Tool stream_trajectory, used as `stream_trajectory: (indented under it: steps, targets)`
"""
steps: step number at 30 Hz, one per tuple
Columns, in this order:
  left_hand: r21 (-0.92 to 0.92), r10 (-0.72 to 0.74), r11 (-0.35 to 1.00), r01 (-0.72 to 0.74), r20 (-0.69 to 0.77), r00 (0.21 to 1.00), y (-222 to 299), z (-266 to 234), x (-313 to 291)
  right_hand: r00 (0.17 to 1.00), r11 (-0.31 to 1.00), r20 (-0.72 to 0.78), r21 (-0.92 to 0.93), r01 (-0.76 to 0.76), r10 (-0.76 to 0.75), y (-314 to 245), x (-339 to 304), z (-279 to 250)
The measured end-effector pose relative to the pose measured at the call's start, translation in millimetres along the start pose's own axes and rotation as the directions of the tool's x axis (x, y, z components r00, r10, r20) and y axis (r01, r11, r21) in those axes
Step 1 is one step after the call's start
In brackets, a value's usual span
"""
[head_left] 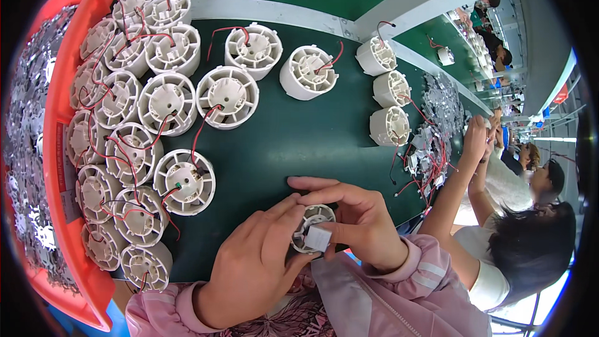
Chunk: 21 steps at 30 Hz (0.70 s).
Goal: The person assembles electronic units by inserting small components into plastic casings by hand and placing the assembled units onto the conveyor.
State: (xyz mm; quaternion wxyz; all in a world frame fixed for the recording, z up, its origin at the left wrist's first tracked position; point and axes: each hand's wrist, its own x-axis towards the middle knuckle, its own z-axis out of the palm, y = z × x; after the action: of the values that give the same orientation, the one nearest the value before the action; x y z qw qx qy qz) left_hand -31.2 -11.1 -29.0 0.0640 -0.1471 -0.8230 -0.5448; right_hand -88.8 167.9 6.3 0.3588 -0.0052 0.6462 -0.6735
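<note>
Close to my body, my left hand [253, 265] is wrapped round the side of a small white round plastic housing [310, 218] with spokes inside. My right hand [362, 221] curves round the other side, and its thumb presses a small pale square block [317, 238] against the housing's open face. How far the block sits inside cannot be made out. Left of my hands stands a finished-looking white spoked housing [185, 182] with red and black wires, the nearest of a large group.
A red-orange bin [59, 150] full of flat metal pieces [34, 125] borders the left. Several wired housings [228, 97] stand on the green table [281, 143]. At right lie three more housings [390, 126], a heap of metal pieces and wired parts [427, 156], and a co-worker's arms [465, 181].
</note>
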Motion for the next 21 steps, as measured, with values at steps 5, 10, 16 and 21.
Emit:
stream_trajectory:
  steps: [5,10,16,21]
  targets:
    - [-0.068,-0.030,0.997,0.030,0.002,1.000,0,-3,8,0.997,0.997,0.009,-0.028,-0.075,0.075,-10,5,-2]
    - [-0.109,-0.096,0.990,0.091,-0.042,0.995,5,-7,-4,0.991,0.986,0.111,-0.154,-0.063,0.080,-7,-5,5]
    - [-0.191,-0.218,0.962,0.193,-0.118,0.969,20,-16,-9,0.855,0.577,0.167,-0.673,0.464,-0.492,-5,-11,16]
    - [-0.309,-0.203,0.932,0.188,-0.015,0.979,19,-27,-12,0.896,0.682,0.187,-0.592,0.429,-0.402,-15,-20,14]
